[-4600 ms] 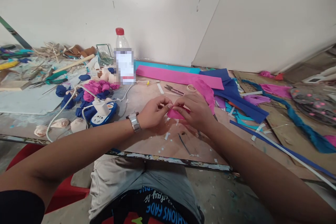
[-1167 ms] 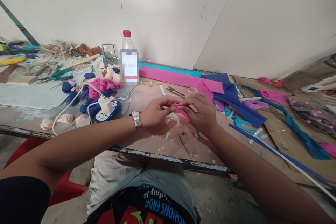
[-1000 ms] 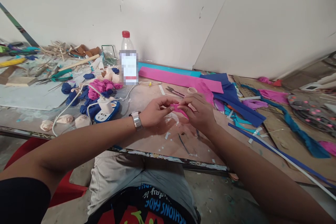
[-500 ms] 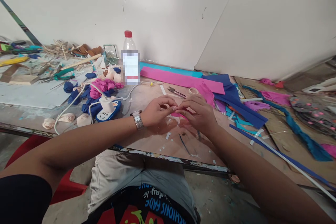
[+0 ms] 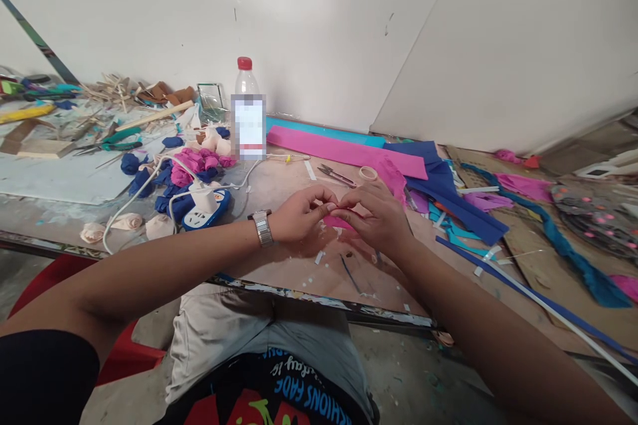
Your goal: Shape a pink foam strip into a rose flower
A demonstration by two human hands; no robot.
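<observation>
Above the table near its front edge, my left hand (image 5: 302, 214) and my right hand (image 5: 375, 214) meet at the fingertips. Both pinch a small piece of pink paper (image 5: 339, 220), which shows below the fingers and is partly hidden by them. Behind the hands lie small scissors (image 5: 337, 176) and a roll of tape (image 5: 367, 173). A long folded strip of pink crepe paper (image 5: 343, 151) stretches across the back, with a crumpled pink end beside my right hand.
A bottle with a red cap (image 5: 246, 80) stands at the back. Left are a blue power strip (image 5: 208, 211), white cable, and rolled paper flowers (image 5: 189, 166). Blue paper (image 5: 453, 202) and a long white stick (image 5: 558, 312) lie right. The table's front edge (image 5: 319, 302) is near my lap.
The pink piece between my fingers has shifted slightly, and its lower part looks flatter and wider. My fingers have moved a little while keeping their pinch.
</observation>
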